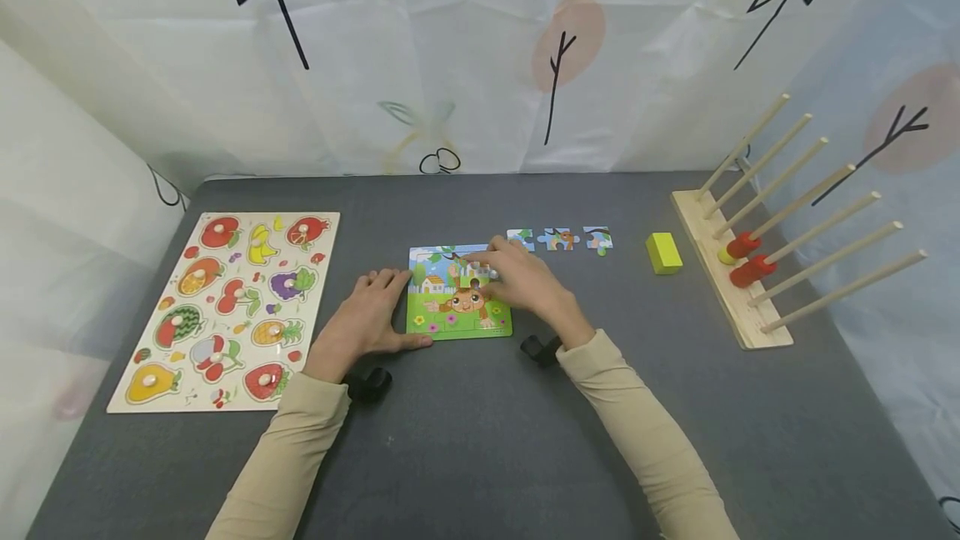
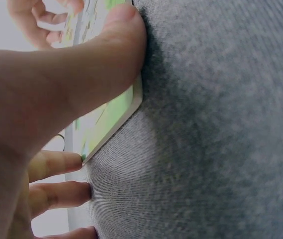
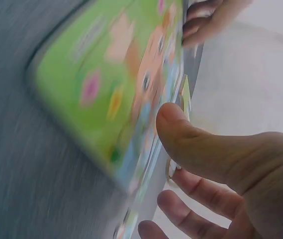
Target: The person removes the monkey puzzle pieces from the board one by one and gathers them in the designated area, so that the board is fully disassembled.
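Observation:
A jigsaw puzzle board [image 1: 450, 323] with a cartoon animal on green grass lies flat in the middle of the table. My left hand [image 1: 365, 315] steadies it, the thumb at its front edge and spread fingers at its left side. Over the board's upper right part is my right hand [image 1: 522, 275], pinching a small puzzle piece [image 1: 478, 270] between thumb and fingers. That piece is mostly covered by the fingers. Behind the board several loose puzzle pieces [image 1: 558, 239] lie in a row, the leftmost close to the right hand.
To the left lies a fruit peg puzzle [image 1: 251, 269]. A yellow block [image 1: 663, 253] stands at right, beside a wooden peg rack [image 1: 731, 290] with upright rods, on which red beads [image 1: 752, 271] and a yellow one sit. A patterned curtain [image 1: 480, 65] hangs behind the grey table [image 1: 465, 440].

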The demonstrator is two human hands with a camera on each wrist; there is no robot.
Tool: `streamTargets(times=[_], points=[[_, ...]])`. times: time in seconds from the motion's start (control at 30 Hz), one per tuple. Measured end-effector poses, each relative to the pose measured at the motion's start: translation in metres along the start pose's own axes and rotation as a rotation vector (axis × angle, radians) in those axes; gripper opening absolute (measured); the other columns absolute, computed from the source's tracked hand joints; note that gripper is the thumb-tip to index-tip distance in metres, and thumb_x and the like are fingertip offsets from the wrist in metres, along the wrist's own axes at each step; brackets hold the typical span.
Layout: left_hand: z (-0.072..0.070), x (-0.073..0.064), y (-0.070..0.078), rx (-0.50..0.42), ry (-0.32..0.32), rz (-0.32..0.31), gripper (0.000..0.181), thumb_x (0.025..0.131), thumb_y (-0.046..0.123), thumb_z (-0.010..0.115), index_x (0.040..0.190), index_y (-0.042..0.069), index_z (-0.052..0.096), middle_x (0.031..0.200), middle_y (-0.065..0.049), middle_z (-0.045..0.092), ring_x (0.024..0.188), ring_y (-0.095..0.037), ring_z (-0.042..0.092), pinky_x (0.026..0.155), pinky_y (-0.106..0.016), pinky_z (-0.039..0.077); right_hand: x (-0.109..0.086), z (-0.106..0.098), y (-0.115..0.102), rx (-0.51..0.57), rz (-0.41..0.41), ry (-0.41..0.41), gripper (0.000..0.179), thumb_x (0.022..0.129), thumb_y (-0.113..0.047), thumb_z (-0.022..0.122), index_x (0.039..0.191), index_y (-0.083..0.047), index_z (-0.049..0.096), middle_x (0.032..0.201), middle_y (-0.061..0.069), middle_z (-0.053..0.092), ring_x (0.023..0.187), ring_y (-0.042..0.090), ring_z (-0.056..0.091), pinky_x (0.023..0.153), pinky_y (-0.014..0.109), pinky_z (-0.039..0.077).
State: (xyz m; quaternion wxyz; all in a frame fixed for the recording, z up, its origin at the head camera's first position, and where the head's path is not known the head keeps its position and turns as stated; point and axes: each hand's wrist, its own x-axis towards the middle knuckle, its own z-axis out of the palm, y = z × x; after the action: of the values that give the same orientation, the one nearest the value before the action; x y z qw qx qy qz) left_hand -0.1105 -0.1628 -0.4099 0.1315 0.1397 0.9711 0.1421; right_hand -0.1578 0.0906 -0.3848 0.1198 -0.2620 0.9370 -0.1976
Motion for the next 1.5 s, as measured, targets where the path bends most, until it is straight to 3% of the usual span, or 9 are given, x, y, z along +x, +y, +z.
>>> streamTargets(times=[0.3, 0.53, 0.8, 1.23, 1.5], points=[[0.0, 0.0, -0.001, 0.003, 0.011, 0.008, 0.108, 0.076, 0.058, 0.084, 0.155, 0.001, 0.037, 0.155, -0.025, 0.043, 0.143, -0.053, 0.038, 0.109, -0.067, 0.044, -0.016, -0.017, 0.033, -0.045, 0.048, 0.015, 0.049, 0.094, -0.013, 0.074, 0.141, -0.015, 0.063, 0.119, 0.011, 0.061, 0.099, 0.027, 0.052, 0.078, 0.039, 0.049], [0.0, 0.0, -0.002, 0.001, 0.009, 0.01, 0.108, 0.077, 0.058, 0.084, 0.156, 0.001, 0.037, 0.155, -0.025, 0.042, 0.143, -0.054, 0.038, 0.109, -0.068, 0.043, -0.021, -0.016, 0.048, -0.045, 0.084, -0.017, 0.052, 0.094, -0.015, 0.075, 0.144, -0.014, 0.06, 0.114, 0.01, 0.059, 0.091, 0.023, 0.051, 0.069, 0.033, 0.044], [0.001, 0.001, -0.001, 0.004, 0.006, 0.011, 0.108, 0.077, 0.058, 0.084, 0.155, 0.001, 0.037, 0.155, -0.025, 0.043, 0.142, -0.053, 0.039, 0.11, -0.067, 0.043, -0.023, -0.015, 0.054, -0.022, 0.07, -0.041, 0.054, 0.095, -0.014, 0.073, 0.146, -0.012, 0.058, 0.106, 0.01, 0.056, 0.086, 0.021, 0.047, 0.066, 0.029, 0.039], [0.002, 0.001, 0.0, 0.015, 0.027, 0.023, 0.109, 0.076, 0.059, 0.084, 0.155, 0.001, 0.038, 0.153, -0.024, 0.045, 0.139, -0.054, 0.042, 0.107, -0.066, 0.046, -0.023, -0.018, 0.056, -0.022, 0.078, -0.091, 0.052, 0.097, -0.013, 0.07, 0.147, -0.011, 0.057, 0.118, 0.012, 0.058, 0.095, 0.023, 0.051, 0.07, 0.033, 0.043], [0.002, 0.001, -0.001, 0.02, 0.019, 0.017, 0.109, 0.076, 0.06, 0.083, 0.156, 0.001, 0.037, 0.154, -0.024, 0.044, 0.14, -0.054, 0.041, 0.108, -0.067, 0.045, -0.026, -0.018, 0.053, -0.033, 0.07, -0.066, 0.054, 0.095, -0.013, 0.073, 0.147, -0.012, 0.057, 0.124, 0.013, 0.059, 0.099, 0.025, 0.053, 0.075, 0.038, 0.047]])
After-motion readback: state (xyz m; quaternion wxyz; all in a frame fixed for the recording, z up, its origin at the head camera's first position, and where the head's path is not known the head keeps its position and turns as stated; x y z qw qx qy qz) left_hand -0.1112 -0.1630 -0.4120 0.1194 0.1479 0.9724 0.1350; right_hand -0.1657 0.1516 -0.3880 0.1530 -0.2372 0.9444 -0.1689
